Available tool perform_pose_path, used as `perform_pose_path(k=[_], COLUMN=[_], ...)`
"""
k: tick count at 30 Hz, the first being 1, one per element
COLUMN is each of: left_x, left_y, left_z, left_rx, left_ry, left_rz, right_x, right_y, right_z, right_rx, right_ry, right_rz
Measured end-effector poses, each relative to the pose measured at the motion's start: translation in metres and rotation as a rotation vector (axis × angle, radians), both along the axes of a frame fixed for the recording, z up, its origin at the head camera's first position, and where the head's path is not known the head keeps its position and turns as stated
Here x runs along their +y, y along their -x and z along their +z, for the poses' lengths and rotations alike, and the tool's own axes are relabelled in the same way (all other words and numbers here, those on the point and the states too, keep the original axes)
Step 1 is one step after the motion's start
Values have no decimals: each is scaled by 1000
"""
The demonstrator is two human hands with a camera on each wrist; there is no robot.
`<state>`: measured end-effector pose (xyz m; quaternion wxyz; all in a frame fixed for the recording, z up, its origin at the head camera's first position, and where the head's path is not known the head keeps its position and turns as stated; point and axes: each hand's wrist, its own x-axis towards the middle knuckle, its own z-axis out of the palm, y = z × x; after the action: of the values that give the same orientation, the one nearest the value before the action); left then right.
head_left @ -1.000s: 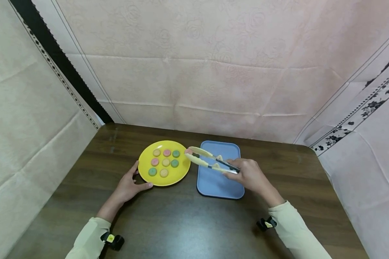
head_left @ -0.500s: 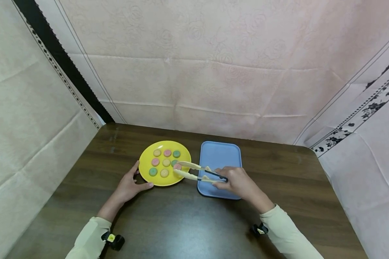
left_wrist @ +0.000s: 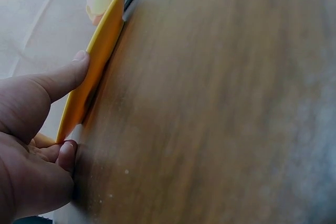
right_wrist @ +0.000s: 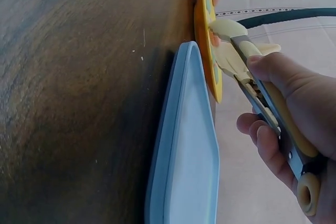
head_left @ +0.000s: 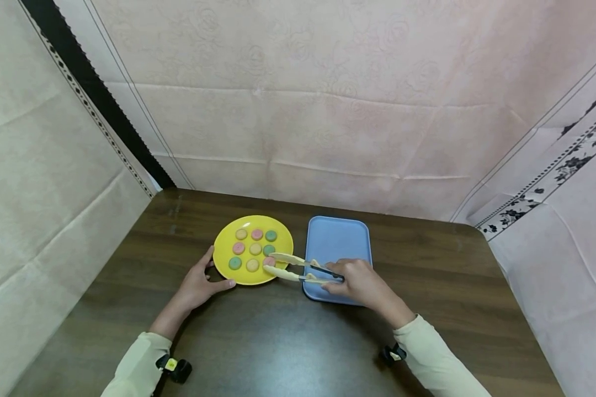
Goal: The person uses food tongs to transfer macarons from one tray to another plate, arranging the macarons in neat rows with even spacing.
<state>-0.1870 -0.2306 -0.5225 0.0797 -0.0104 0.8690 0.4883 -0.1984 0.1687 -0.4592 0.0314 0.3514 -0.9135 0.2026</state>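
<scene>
My left hand (head_left: 196, 285) holds the rim of a round yellow plate (head_left: 223, 234), with the thumb at its near edge and the fingers at its left side. Small round pink, green and cream cookies lie on it in rows; they look like macarons. My right hand (head_left: 356, 282) grips tongs (head_left: 303, 264) with cream tips. Between those tips, at the plate's lower right, is a pink cookie (head_left: 269, 262). Whether the tips still squeeze it is hard to tell. In the right wrist view the tongs (right_wrist: 262, 85) reach over the plate (right_wrist: 202, 19).
A blue rectangular tray (head_left: 335, 234) lies right of the plate, partly under my right hand and the tongs. Both stand on a dark wooden table (head_left: 278, 342). Pale patterned cloth (head_left: 298, 110) hangs behind the table and at its sides.
The right hand has carried the tongs and pink cookie left and down, from the gap between plate and tray to the plate's lower right. The left hand has stayed on the plate.
</scene>
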Motion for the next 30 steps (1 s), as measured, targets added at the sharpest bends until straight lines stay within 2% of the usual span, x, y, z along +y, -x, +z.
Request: perform_pose_path(k=[9, 13, 18, 24, 30], left_x=[1, 2, 2, 1, 0], left_y=[1, 1, 1, 1, 1], left_z=[1, 2, 3, 3, 2], left_rx=[2, 6, 4, -7, -5], left_ry=[-2, 2, 3, 0, -10], left_rz=[-1, -5, -6, -2, -2], right_x=[2, 8, 24, 47, 74], right_y=[-1, -5, -13, -27, -40], right_z=[1, 5, 9, 7, 2], right_rx=[-32, -36, -20, 39, 140], right_ry=[13, 57, 158, 249, 269], right_rz=[-9, -36, -128, -284, -414])
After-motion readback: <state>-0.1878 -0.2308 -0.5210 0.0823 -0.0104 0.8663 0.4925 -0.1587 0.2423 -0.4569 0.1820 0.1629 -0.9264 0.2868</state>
